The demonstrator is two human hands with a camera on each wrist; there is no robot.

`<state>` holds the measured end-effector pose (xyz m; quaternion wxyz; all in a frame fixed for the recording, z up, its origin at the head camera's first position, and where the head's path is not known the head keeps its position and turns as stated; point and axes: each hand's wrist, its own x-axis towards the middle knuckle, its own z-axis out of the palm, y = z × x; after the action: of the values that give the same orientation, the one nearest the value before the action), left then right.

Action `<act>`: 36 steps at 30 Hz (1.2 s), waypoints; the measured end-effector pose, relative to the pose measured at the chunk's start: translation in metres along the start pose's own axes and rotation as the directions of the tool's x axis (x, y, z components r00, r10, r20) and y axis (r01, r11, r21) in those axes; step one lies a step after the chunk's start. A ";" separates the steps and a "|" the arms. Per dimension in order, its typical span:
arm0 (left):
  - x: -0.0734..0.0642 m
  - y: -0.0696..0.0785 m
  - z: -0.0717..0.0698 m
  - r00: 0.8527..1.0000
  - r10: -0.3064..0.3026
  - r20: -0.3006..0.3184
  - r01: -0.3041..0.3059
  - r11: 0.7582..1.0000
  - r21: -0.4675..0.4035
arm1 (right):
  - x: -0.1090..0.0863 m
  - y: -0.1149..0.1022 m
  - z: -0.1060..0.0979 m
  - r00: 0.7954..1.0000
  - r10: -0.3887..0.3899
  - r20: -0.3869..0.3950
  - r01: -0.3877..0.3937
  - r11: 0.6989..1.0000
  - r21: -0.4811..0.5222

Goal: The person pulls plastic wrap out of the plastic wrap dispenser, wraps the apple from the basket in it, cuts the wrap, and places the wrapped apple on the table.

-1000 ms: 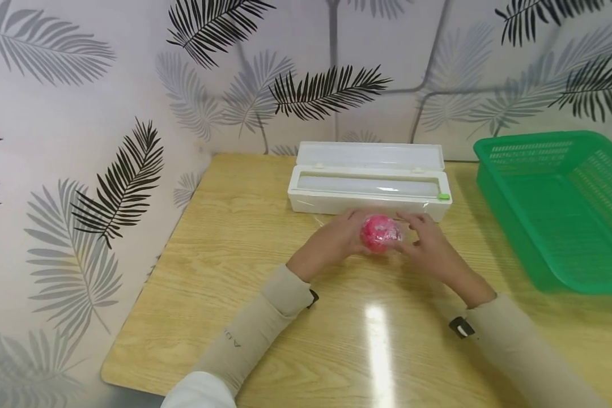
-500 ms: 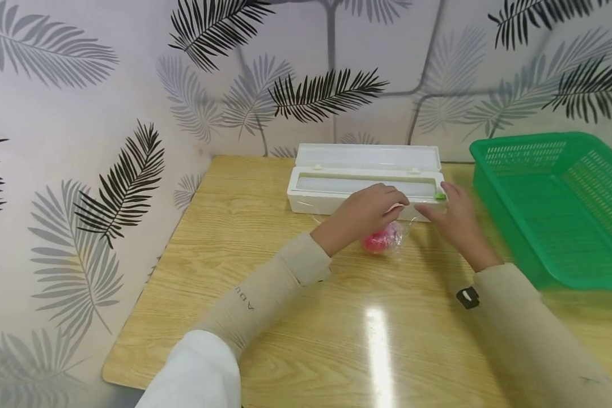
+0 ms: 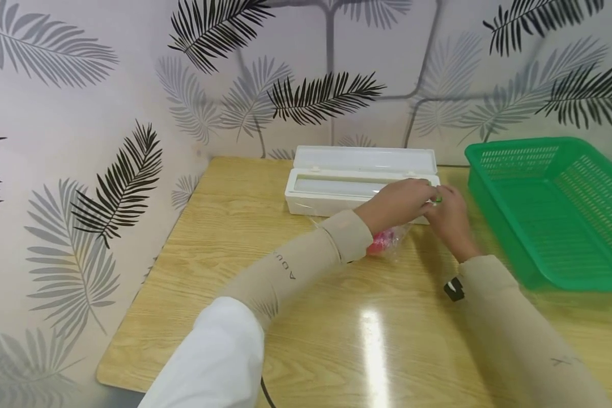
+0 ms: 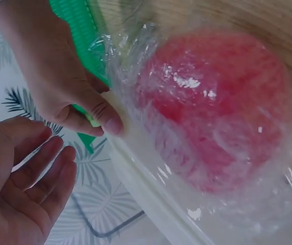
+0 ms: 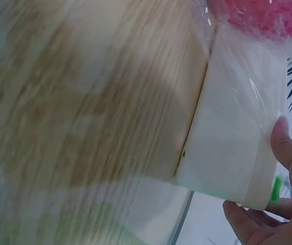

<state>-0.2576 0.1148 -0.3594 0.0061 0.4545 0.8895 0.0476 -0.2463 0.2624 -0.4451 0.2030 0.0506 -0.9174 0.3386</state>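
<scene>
A white cling film dispenser (image 3: 313,204) lies with its lid up at the back of the table. My right hand (image 3: 447,215) grips its right end, thumb on the front edge, fingers by the green cutter slider (image 5: 276,190). My left hand (image 3: 400,198) reaches across the front, close beside the right hand. In the left wrist view the fingers of my left hand (image 4: 31,189) are loosely bent and hold nothing. A pink ball (image 4: 217,112) wrapped in clear cling film (image 4: 181,148) sits before the dispenser, partly hidden by the left arm; the film runs up to the box.
A green plastic basket (image 3: 527,243) stands right of the dispenser. The wooden table (image 3: 209,272) reaches back to a leaf-patterned wall (image 3: 132,102). A dark cord (image 3: 267,391) shows below the left sleeve.
Both hands have left the pink ball, which stays in front of the dispenser. They moved right to the dispenser's right end, where the right hand now grips it.
</scene>
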 end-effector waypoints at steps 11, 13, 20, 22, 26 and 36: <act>0.035 -0.002 0.021 0.991 -0.111 0.069 0.109 0.993 0.037 | -0.006 0.003 0.013 0.976 -0.164 -0.140 0.168 0.986 0.017; 0.038 -0.004 0.023 0.990 -0.116 0.075 0.116 0.993 0.009 | -0.006 0.004 0.015 0.974 -0.170 -0.151 0.174 0.985 0.013; 0.046 -0.007 0.030 0.997 -0.074 0.032 0.078 0.987 -0.140 | -0.006 0.012 0.016 0.980 -0.119 -0.161 0.117 0.993 -0.018; 0.049 -0.007 0.032 0.997 -0.076 0.000 0.074 0.979 -0.188 | -0.006 0.013 0.015 0.983 -0.097 -0.159 0.095 0.995 -0.021; 0.057 -0.007 0.038 0.996 -0.077 -0.051 0.063 0.972 -0.225 | -0.007 0.015 0.013 0.985 -0.047 -0.165 0.044 0.999 -0.023; 0.063 -0.003 0.034 0.989 -0.109 -0.097 0.077 0.955 -0.287 | -0.004 0.016 0.007 0.982 0.015 -0.190 -0.023 0.999 -0.043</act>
<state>-0.2951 0.1671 -0.3918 0.0234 0.4030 0.8930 0.1990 -0.2486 0.2703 -0.4613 0.2872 0.0048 -0.9018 0.3229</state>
